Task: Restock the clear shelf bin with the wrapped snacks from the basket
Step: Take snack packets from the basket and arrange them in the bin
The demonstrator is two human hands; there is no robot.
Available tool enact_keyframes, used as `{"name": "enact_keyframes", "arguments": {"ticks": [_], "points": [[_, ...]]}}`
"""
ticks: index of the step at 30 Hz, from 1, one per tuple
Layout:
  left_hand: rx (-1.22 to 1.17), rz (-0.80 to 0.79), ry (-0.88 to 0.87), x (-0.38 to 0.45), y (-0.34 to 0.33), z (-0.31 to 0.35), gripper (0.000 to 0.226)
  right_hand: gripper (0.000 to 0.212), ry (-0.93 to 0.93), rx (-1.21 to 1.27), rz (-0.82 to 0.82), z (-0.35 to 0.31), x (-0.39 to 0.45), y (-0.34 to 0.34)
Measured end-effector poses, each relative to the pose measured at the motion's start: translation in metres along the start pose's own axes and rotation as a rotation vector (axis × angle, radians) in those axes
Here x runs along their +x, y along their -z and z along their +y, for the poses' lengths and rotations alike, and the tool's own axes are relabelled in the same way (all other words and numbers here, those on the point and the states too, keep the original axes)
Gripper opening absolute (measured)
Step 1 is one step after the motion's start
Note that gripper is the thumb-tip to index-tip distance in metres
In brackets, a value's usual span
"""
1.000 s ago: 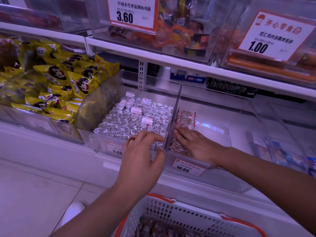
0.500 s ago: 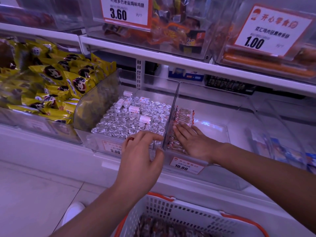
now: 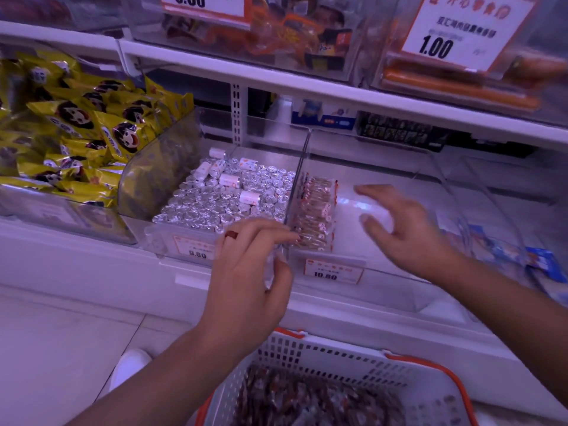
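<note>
Early stage: clear bin [image 3: 399, 273] has only one row of wrapped snacks [image 3: 315, 216] along its left wall, rest bare; basket [image 3: 310, 348] w/ many left; right hand [image 3: 402, 226] spread, empty, above bin floor; left hand [image 3: 249, 269] pinching bin's front-left corner.

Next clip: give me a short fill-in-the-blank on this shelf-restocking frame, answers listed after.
1. In the clear plastic shelf bin, the row of red-and-white wrapped snacks lines its ____ wall.
2. The price tag on that bin's front reads ____.
3. The left hand wears a red ____ on one finger.
4. The right hand hovers with fingers spread, holding ____.

Answers: left; 10.80; ring; nothing
</note>
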State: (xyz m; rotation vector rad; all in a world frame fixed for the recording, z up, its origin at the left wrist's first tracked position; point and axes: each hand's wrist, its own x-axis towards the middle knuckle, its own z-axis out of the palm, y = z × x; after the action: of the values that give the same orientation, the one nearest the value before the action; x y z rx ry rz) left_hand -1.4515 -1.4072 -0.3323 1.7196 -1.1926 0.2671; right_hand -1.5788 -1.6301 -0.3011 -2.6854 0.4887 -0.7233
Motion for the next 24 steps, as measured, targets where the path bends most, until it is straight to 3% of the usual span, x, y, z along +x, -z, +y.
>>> {"name": "enact_keyframes", "arguments": {"ticks": [3, 6, 8, 12, 14, 16, 19, 24], "points": [[-0.035, -0.058, -0.221, -0.023, -0.015, 0.010, 0.024, 0.025, 0.014, 0.038, 0.392, -0.017, -0.057, 0.026], [-0.062, -0.245, -0.312, -0.053, -0.037, 0.012, 0.023, 0.022, 0.126, 0.135, 0.357, -0.031, -0.132, 0.015], [0.001, -0.454, -0.310, -0.080, -0.054, 0.003, 0.021, 0.020, 0.128, 0.188, 0.099, -0.029, -0.181, -0.018], [0.287, -1.111, -0.150, -0.158, -0.086, -0.046, 0.032, 0.040, -0.118, -0.095, -0.941, 0.035, -0.282, -0.108], [0.436, -1.329, -0.029, -0.194, -0.094, -0.081, 0.047, 0.045, -0.313, -0.090, -1.204, 0.075, -0.317, -0.134], [0.532, -1.419, 0.119, -0.217, -0.109, -0.107, 0.058, 0.064, -0.581, -0.128, -1.095, 0.104, -0.334, -0.155], [0.549, -1.374, 0.347, -0.245, -0.143, -0.125, 0.065, 0.098, -0.917, -0.111, -0.853, 0.116, -0.353, -0.197], [0.628, -1.354, 0.273, -0.292, -0.175, -0.127, 0.067, 0.116, -0.965, -0.145, -0.716, 0.119, -0.356, -0.251]]}}
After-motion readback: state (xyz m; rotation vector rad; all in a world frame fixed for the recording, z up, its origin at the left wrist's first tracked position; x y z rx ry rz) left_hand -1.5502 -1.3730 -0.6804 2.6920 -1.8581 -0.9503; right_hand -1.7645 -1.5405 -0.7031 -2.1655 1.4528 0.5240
